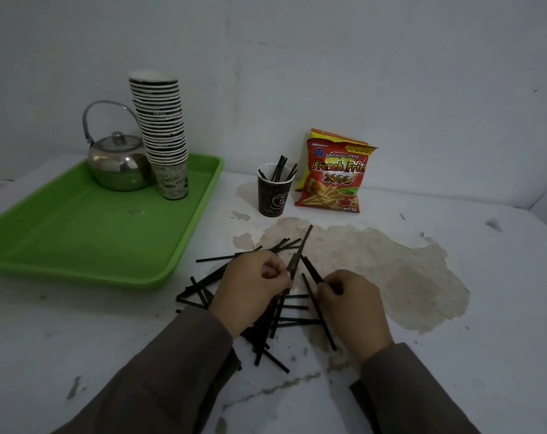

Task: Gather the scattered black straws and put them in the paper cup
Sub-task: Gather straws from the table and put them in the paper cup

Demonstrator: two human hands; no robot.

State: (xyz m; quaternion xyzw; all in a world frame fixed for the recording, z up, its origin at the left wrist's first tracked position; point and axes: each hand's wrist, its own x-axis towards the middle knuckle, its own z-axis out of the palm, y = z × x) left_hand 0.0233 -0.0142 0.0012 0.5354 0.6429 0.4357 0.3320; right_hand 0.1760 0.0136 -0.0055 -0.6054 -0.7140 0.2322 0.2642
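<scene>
The scattered black straws (284,311) lie criss-crossed on the white table (454,355) just in front of the dark paper cup (273,195), which already holds a few upright straws (281,169). The left hand (250,289) has its grip pinched around a small bundle of straws (300,252) that points up toward the cup, while the right hand (353,308), beside it over the pile, curls its fingers around another single straw (317,311). Right of the cup stands a red French Fries snack bag (331,177), and left of it a green tray (103,233) carries a metal kettle (118,164) and a tall stack of cups (162,126).
</scene>
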